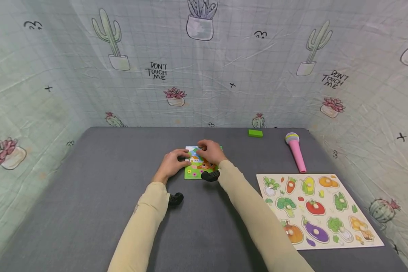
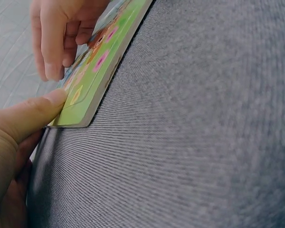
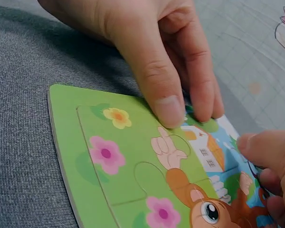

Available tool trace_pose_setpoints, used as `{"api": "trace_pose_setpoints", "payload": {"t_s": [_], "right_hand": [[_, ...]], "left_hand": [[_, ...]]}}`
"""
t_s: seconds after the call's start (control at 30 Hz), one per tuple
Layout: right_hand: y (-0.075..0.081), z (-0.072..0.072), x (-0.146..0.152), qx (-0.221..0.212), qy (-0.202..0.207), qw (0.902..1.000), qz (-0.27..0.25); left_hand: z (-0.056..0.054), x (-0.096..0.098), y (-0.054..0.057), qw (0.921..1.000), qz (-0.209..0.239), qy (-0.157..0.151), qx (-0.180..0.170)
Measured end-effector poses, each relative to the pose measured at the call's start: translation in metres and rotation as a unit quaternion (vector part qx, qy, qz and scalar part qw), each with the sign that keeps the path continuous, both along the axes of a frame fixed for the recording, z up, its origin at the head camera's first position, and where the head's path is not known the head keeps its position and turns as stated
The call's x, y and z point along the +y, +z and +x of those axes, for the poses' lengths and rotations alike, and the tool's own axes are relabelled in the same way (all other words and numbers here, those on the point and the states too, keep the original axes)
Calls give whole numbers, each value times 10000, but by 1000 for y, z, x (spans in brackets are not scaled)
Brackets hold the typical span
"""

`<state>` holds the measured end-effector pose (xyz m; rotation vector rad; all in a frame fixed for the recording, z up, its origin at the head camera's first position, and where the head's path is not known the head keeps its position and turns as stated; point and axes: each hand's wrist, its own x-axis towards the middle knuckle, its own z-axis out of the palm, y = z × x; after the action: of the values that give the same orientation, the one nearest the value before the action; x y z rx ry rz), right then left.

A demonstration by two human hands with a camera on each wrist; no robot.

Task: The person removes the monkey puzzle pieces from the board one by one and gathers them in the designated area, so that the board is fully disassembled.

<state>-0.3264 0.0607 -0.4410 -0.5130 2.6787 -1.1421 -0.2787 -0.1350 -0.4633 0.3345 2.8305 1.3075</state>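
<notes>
A jigsaw puzzle (image 1: 192,174) in a green-bordered tray lies on the grey table, showing a brown cartoon animal, a house and flowers. My left hand (image 1: 171,165) is at its left side; the thumb (image 2: 40,109) touches the top of the border, with the other fingers spread along the edge. Above the puzzle's upper part is my right hand (image 1: 211,152), its fingers (image 2: 54,57) pointing down, close over the picture. Curved seams between the pieces (image 3: 133,185) show in the right wrist view. The puzzle's upper right part is hidden under the right hand.
To the right lies a white board of vegetable pictures (image 1: 312,236) with small knobs. Behind it are a pink toy microphone (image 1: 297,153) and a green block (image 1: 255,133). A cactus-print cloth (image 1: 210,64) closes off the back and sides of the table.
</notes>
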Motion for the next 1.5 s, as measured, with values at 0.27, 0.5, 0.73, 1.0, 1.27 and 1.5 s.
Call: {"api": "trace_pose_setpoints", "payload": {"t_s": [0.27, 0.5, 0.73, 1.0, 1.27, 1.5], "right_hand": [[-1, -3, -9, 532, 511, 9930, 923], [1, -5, -11, 423, 629, 9915, 1057], [4, -3, -16, 128, 688, 9947, 750], [9, 1, -18, 200, -94, 9957, 904], [16, 1, -20, -61, -183, 9920, 1247], [14, -2, -18, -291, -248, 9929, 1127]], "left_hand": [[1, 0, 0, 10000, -43, 9, 47], [2, -2, 1, 10000, -65, -32, 12], [3, -4, 2, 9997, 25, -119, 218], [0, -4, 2, 9998, -47, -84, 179], [0, -5, 3, 9996, -118, -148, 223], [0, -3, 3, 9996, -106, -179, 191]]}}
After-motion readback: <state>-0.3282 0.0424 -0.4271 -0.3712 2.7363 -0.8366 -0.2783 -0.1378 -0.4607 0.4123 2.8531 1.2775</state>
